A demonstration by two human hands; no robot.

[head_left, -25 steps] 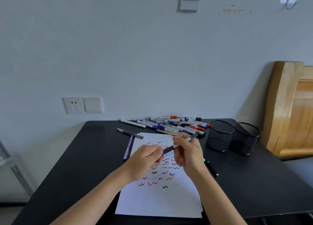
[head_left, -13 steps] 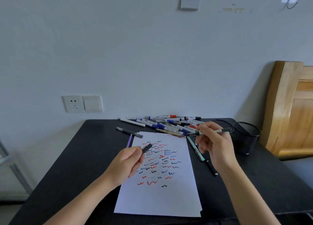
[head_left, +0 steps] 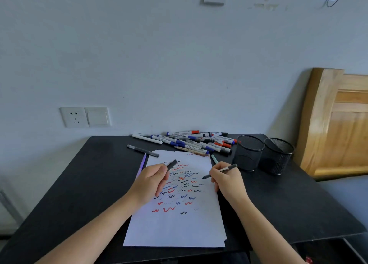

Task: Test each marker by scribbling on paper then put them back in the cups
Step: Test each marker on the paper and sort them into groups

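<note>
Gripping cap (head_left: 172,164), marker (head_left: 231,167) seemingly touching paper (head_left: 179,228).

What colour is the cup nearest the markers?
The cup is black mesh; head view shows it best.

One wide-angle camera, worn on the head, looks forward and down at the black surface (head_left: 83,184) from close; the wall (head_left: 159,54) fills the upper half.

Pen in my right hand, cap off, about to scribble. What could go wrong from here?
The pen tip sits near the right edge of the paper, so a stroke may run onto the black table. The right hand could smear nearby scribbles. The cap pinched in the left hand might slip away.
</note>
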